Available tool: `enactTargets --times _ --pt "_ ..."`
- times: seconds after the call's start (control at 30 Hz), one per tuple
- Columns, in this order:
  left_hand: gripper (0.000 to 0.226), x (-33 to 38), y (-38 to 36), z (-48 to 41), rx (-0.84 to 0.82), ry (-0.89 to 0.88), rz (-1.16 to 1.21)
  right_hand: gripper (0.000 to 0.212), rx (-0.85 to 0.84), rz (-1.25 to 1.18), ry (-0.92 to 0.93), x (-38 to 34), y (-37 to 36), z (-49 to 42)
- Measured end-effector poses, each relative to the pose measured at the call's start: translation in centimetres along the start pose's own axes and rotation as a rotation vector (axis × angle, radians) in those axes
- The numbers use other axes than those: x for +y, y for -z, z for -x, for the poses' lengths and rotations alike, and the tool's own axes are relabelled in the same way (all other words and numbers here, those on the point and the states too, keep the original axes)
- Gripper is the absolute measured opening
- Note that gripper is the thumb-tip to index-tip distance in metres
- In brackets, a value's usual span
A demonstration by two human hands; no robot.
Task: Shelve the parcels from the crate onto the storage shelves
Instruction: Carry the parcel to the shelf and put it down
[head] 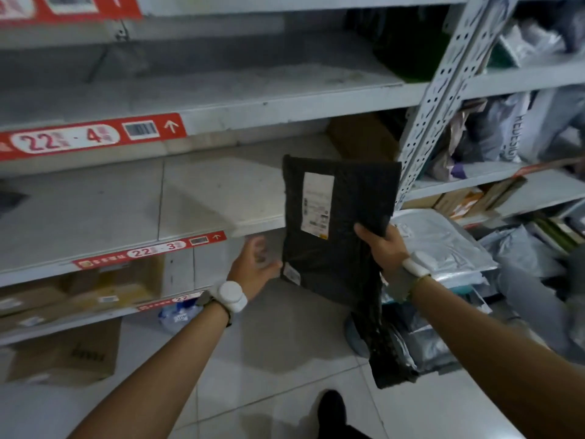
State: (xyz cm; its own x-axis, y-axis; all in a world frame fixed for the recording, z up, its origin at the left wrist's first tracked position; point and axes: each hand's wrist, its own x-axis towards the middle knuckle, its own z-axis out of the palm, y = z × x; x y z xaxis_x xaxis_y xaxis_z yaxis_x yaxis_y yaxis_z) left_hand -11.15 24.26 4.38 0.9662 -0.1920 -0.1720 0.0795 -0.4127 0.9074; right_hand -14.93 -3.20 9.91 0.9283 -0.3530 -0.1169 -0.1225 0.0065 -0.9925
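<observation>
A flat black parcel with a white shipping label hangs upright in front of the shelf edge. My right hand grips its lower right part, thumb on the front. Fingers loosely spread, my left hand touches the parcel's lower left edge. Behind the parcel is the grey shelf marked 22-3, bare on this side. The shelf above is marked 22-4. A pile of grey and silver mailer bags lies to the right, below my right wrist; no crate is plainly seen.
A perforated metal upright divides the shelving; the bay to its right holds several bags and boxes. Cardboard boxes sit on the lowest shelf and floor at left. A brown box lies deep on shelf 22-3. My shoe is on the tiled floor.
</observation>
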Motion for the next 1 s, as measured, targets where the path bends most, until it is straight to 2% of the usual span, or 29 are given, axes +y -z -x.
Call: enactTargets --times 0.07,0.1,0.23,0.3,0.37,0.43,0.53,0.6,0.67,0.83,0.9,1.0 --pt "0.092 0.5 3.1 0.9 0.052 -0.019 0.108 0.019 -0.082 -0.055 0.069 -3.7 -3.0 1.3" --pt "0.096 1.1 5.0 1.5 0.068 -0.045 0.152 0.021 -0.125 -0.089 0.093 -5.4 -4.6 1.8" --pt "0.080 3.8 11.8 3.4 0.084 -0.085 0.410 0.023 -0.263 -0.159 0.211 -11.8 -9.4 3.0" --pt "0.078 5.7 15.6 4.9 0.158 -0.128 0.496 0.020 -0.318 -0.124 0.302 -15.6 -11.9 4.3" --pt "0.056 7.8 18.4 6.1 0.261 -0.225 0.565 0.021 -0.359 -0.084 0.397 -18.8 -13.8 5.1" --pt "0.033 9.6 19.8 7.3 0.343 -0.311 0.643 0.034 -0.364 -0.097 0.438 -20.9 -14.9 5.8" --pt "0.026 13.0 22.1 8.8 0.403 -0.437 0.695 0.058 -0.356 -0.111 0.430 -22.6 -16.1 6.8" --pt "0.021 14.9 23.5 9.1 0.439 -0.494 0.689 0.055 -0.329 -0.050 0.450 -22.6 -16.3 7.1" --pt "0.023 17.3 26.2 10.1 0.472 -0.567 0.602 0.039 -0.309 -0.101 0.485 -23.1 -17.6 8.1" --pt "0.034 22.4 29.8 11.4 0.520 -0.724 0.219 0.017 -0.143 -0.264 0.554 -25.0 -19.8 8.8" --pt "0.040 23.3 30.5 12.1 0.461 -0.716 0.107 0.016 -0.078 -0.295 0.574 -26.0 -20.3 8.9" --pt "0.051 22.1 31.0 13.2 0.385 -0.634 0.032 0.032 -0.021 -0.330 0.613 -27.5 -20.2 9.9"
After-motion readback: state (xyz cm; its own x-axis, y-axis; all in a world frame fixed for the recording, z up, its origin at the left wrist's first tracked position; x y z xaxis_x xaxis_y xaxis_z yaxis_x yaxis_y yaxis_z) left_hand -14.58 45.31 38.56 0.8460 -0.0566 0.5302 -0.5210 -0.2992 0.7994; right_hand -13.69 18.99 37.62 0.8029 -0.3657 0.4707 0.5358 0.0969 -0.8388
